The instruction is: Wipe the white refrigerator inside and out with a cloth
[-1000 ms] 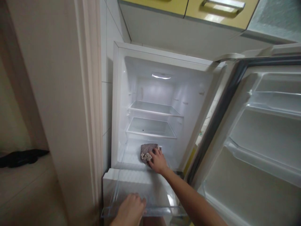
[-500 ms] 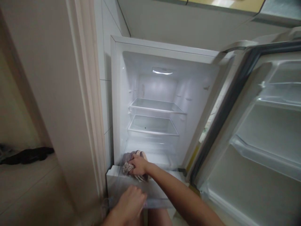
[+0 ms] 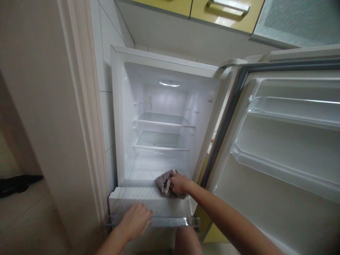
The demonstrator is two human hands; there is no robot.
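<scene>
A bunched, patterned cloth in brown-grey and cream is gripped in my right hand. That hand is inside the clear pulled-out drawer at the bottom of the fridge compartment, toward the drawer's right side. My left hand is at the drawer's front edge, left of its middle. Its fingers are curled over the rim, with the fingertips partly hidden.
The white fridge has two glass shelves above the drawer. Its door, with clear racks, stands open on the right. A door frame rises close on the left, and yellow cabinets hang above.
My right hand has moved the cloth from the drawer's left side to its right side. My left hand stays at the drawer front. The view has shifted slightly right and up.
</scene>
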